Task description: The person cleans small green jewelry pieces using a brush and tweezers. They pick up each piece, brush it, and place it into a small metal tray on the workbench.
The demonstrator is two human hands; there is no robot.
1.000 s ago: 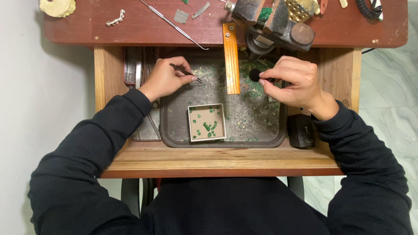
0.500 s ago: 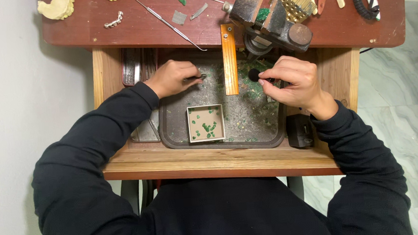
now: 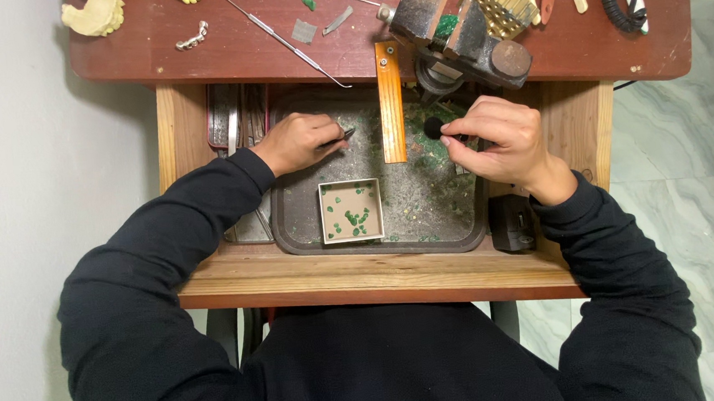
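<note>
A slim metal tool [image 3: 344, 134] was gripped in the closed left hand [image 3: 298, 142] above the dark tray [image 3: 292, 230]. A small black round piece [image 3: 433, 127] was pinched between the fingertips [image 3: 452, 139] of the right hand [image 3: 495, 140], just beside the orange wooden peg [image 3: 390, 102] and below the vise [image 3: 459, 38]. A small box [image 3: 351, 211] of green pieces was seated in the tray.

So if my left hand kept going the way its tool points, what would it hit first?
Probably the orange wooden peg. The left hand holds a thin metal tool whose tip aims right across the dark tray, and the peg stands next in line. Height is unclear from above, so it might pass under.
</note>
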